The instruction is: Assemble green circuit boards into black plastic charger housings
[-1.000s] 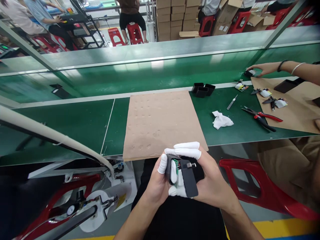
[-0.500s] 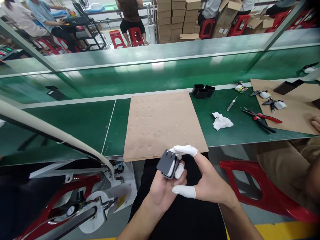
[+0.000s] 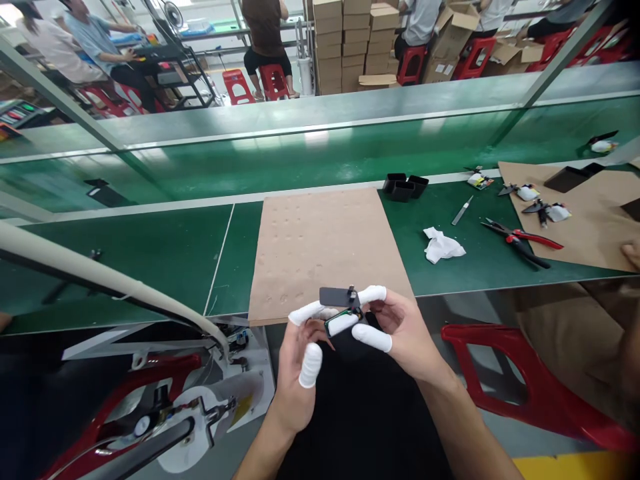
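A small charger assembly (image 3: 340, 297) is held above my lap, at the near edge of the cardboard. It has a black plate with metal prongs at its right end, and under it a green-edged circuit board with a white block (image 3: 343, 324). My right hand (image 3: 395, 327) pinches its right end between white-covered thumb and fingers. My left hand (image 3: 297, 363) is on its left side, thumb well apart and fingers stretched behind the plate. Whether those fingertips touch it I cannot tell. White finger covers sit on both hands.
A cardboard sheet (image 3: 325, 247) lies on the green bench. To its right are black cases (image 3: 404, 187), crumpled white tissue (image 3: 443, 245), a small blade tool (image 3: 463, 210) and red-black pliers (image 3: 525, 241). A pale hose (image 3: 125, 280) crosses the left side; a red stool (image 3: 500, 367) stands right.
My left hand has loosened its hold and spread to the left. My right hand now grips the assembly, which has turned so the board and white block show under the black plate.
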